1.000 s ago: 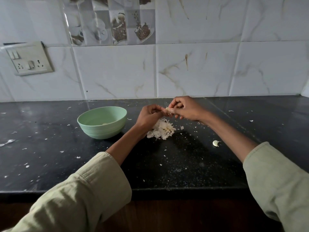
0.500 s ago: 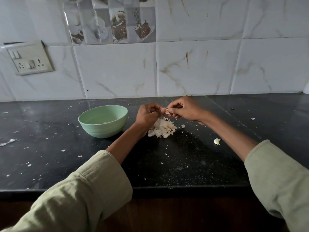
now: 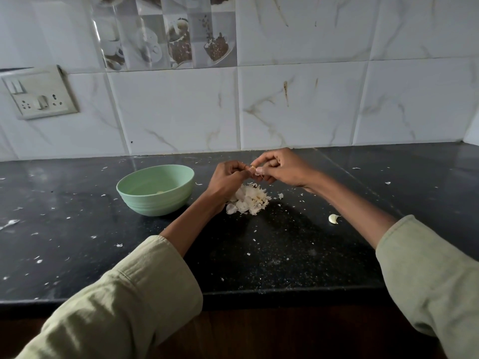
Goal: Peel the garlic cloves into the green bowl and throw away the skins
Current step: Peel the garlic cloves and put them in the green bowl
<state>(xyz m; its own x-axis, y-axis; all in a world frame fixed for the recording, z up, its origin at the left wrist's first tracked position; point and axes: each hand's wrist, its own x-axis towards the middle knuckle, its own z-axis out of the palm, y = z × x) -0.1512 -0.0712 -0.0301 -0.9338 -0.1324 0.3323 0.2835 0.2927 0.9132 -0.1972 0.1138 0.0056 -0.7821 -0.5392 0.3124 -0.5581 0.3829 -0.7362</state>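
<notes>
**Both hands pinching one clove above the skin pile**

Green bowl (image 3: 155, 189) sits on black countertop (image 3: 285, 255), left of centre, upright. Inside: one small pale piece near the bottom right of the bowl floor, looks like a peeled clove; rest of the interior shows bare green. Cannot tell if more lies under the near rim.

Left hand (image 3: 228, 180) and right hand (image 3: 282, 167) meet just right of the bowl, raised above the counter. Fingers of both curled, tips pinching a small garlic clove (image 3: 255, 170) between them; only a pale sliver with a tan edge shows, the rest hidden by fingers. Both hands hold the same clove, fingertips touching or nearly so.

Directly below the hands: skin pile (image 3: 248, 200), white papery flakes heaped on the counter, just right of the bowl, not touching it as far as visible. Left wrist crosses the pile's left edge.

Loose clove (image 3: 333, 218) lies alone on the counter to the right, near side of the right forearm, well apart from the pile and bowl. Looks unpeeled, can't confirm.

Small white flakes scattered across the counter, denser on the left. Pale green sleeves (image 3: 134, 294) on both arms at the near edge. Tiled wall (image 3: 298, 112) at the far side, switch plate (image 3: 39, 93) at far left.
</notes>
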